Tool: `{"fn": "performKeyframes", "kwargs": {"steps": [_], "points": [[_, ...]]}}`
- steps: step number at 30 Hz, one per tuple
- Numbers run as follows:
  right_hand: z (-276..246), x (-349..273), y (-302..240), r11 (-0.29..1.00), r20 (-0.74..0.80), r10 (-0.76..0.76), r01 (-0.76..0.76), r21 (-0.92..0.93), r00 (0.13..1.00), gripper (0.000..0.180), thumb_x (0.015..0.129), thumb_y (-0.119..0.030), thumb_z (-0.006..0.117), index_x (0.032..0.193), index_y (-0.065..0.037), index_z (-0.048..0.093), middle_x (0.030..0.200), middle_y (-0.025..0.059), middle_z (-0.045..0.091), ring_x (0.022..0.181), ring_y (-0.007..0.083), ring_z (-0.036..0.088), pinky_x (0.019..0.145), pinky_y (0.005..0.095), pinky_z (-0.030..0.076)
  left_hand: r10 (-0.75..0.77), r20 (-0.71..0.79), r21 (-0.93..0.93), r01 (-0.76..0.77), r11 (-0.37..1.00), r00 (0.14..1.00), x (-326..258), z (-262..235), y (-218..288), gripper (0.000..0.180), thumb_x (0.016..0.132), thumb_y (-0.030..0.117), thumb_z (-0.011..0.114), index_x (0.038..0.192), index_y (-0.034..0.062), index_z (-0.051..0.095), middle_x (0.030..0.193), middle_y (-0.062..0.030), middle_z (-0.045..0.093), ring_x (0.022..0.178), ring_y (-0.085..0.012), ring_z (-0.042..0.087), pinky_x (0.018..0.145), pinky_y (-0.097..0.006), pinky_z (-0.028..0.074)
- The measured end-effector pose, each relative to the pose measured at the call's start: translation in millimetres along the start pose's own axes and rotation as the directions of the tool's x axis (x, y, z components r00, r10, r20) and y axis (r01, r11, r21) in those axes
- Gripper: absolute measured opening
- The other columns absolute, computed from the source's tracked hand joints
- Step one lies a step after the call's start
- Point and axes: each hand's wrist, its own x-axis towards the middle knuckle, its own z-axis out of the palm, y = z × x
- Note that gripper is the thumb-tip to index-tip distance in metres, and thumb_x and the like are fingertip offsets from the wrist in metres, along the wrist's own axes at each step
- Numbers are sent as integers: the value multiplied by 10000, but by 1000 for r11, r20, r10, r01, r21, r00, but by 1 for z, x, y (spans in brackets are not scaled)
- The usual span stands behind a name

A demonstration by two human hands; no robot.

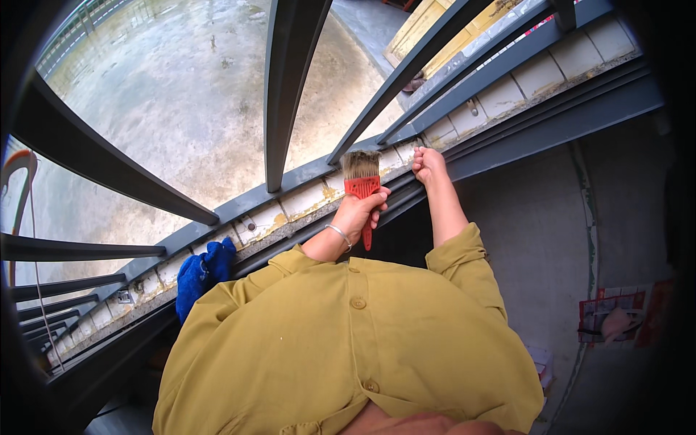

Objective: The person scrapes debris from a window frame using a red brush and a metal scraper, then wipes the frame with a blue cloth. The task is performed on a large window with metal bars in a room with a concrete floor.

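At the tiled sill [304, 197] under the dark metal railing [286, 87], the left hand [357, 212] is wrapped shut around the red handle of a paintbrush [362, 183], with its pale bristles pointing up and away from the body and resting on or just above the sill's edge; contact cannot be told for certain. The brush looks light and easy to steer with 1 hand: the handle seems stiff plastic, smooth and possibly a little slippery, while the bristle head is soft and would splay under pressure. The best hold appears to be the one used here, on the upper handle just under the wide red ferrule, where the fingers can govern the tilt of the bristles; the thin lower end of the handle sticks out below the fist. A thin bracelet sits on that wrist. The right hand [428, 165] is closed into a loose fist just beside the brush, resting on the sill's inner edge and holding nothing that can be seen. A crumpled blue cloth [203, 272] lies on the sill, well apart to the left, untouched by either hand.
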Motion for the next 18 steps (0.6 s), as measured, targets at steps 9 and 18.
{"fn": "performKeyframes", "kwargs": {"steps": [9,18], "points": [[-5,5,5,999,-19,-24,25,48,1000,156,917,-135,401,816,-49,483,565,-39,410,413,57,334,361,195,279,21,20,0,-21,1000,1000,1,0,0,200,817,145,602,978,27,608,682,0,565,478,-50,469,392,-185,378],[-7,-6,8,994,-31,-23,26,105,999,167,923,-141,409,819,-41,493,572,-39,410,417,58,322,363,197,280,26,5,-13,-26,1000,1000,0,2,0,170,809,134,607,937,22,607,656,-8,557,460,-60,466,382,-194,380]]}}
